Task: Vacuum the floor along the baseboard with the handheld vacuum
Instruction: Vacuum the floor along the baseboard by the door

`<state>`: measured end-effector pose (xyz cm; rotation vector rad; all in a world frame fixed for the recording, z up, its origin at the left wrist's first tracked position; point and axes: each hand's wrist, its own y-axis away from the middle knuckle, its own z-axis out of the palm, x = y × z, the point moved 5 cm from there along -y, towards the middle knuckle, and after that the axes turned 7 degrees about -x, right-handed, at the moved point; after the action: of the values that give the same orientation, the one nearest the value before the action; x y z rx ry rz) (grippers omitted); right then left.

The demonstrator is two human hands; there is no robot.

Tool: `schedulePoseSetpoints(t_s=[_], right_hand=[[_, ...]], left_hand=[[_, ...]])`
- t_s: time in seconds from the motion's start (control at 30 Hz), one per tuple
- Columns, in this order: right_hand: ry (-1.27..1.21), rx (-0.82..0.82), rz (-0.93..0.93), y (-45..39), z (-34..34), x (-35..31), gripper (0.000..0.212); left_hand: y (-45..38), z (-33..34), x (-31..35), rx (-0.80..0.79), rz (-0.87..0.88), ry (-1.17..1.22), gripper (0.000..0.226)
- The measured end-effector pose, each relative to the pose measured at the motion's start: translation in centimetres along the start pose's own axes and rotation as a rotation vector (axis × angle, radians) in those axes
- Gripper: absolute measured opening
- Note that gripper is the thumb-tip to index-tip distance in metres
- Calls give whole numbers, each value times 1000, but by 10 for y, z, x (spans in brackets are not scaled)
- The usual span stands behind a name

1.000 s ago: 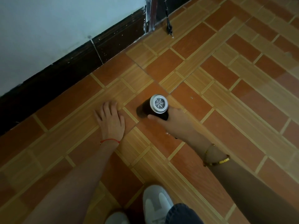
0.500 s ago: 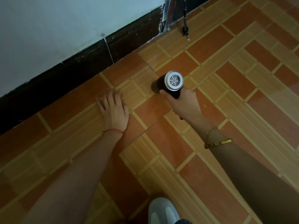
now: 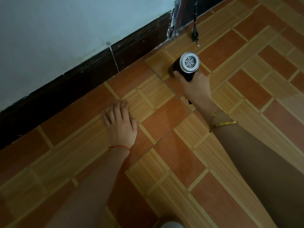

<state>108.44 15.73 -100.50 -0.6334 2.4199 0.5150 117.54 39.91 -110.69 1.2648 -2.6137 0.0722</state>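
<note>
My right hand [image 3: 194, 87] grips the handheld vacuum [image 3: 187, 65], a short black cylinder whose silver round vent grille faces up at me. Its nozzle end points down at the orange patterned floor tiles [image 3: 164, 162] and is hidden under the body. The vacuum stands a short way out from the dark brown baseboard [image 3: 92, 69] that runs diagonally under the pale wall. My left hand [image 3: 120, 124] lies flat on the tiles, fingers together, nearer to me and to the left of the vacuum.
A black cord end [image 3: 195, 34] hangs down to the floor near a gap in the baseboard at the top. A reddish strip [image 3: 178, 22] stands in that gap. The toe of a white shoe [image 3: 171, 225] shows at the bottom edge.
My right hand has carried the vacuum forward and to the right, closer to the baseboard and the hanging cord. My left hand has stayed pressed on the floor.
</note>
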Motion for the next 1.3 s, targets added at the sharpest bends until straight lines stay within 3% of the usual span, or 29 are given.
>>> schedulePoseSetpoints(t_s=[0.13, 0.23, 0.3, 0.57, 1.0, 1.13, 1.3], right_hand=[[-86, -152, -110, -9, 21, -19, 62], [-117, -247, -191, -8, 37, -29, 48], [-97, -229, -210, -12, 41, -32, 44], [-43, 10, -116, -51, 33, -39, 68], [-73, -197, -325, -26, 72, -54, 57], [33, -151, -326, -20, 56, -47, 62], [117, -48, -176, -22, 21, -23, 72]], left_hand=[[0, 1, -1, 11, -6, -6, 51], [-1, 1, -2, 18, -8, -7, 52], [-2, 2, -2, 16, -10, -6, 52], [-2, 1, -1, 7, -22, -52, 53], [-1, -2, 1, 11, -34, -43, 51], [0, -4, 2, 1, -32, -38, 52], [1, -6, 3, -4, -27, -27, 50]])
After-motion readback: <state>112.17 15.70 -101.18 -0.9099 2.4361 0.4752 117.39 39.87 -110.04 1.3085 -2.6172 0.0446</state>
